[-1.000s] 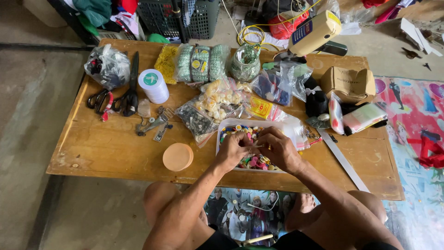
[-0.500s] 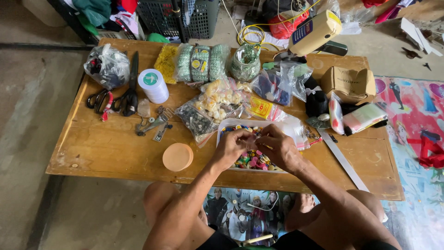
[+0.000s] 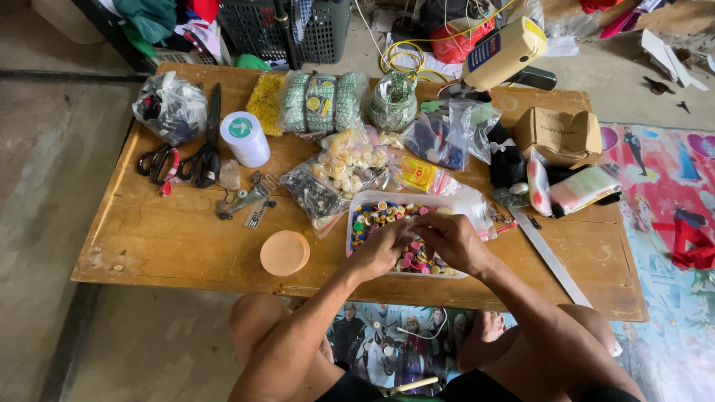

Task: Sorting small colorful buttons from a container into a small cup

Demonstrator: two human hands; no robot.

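Bare concrete floor surrounds a low wooden table point(image 3: 171, 246) cluttered with craft supplies. Over a clear plastic tray point(image 3: 365, 202) of coloured buttons point(image 3: 376, 216), the left hand point(image 3: 381, 249) and right hand point(image 3: 450, 240) meet, fingertips drawn together as if pinching something too small to make out. Buttons lie directly beneath the fingers. Left of the tray rests a round peach lid point(image 3: 284, 252); beyond it lie bags of beads point(image 3: 350, 160), and farther left, black scissors point(image 3: 208, 141) and a white spool point(image 3: 244, 138).
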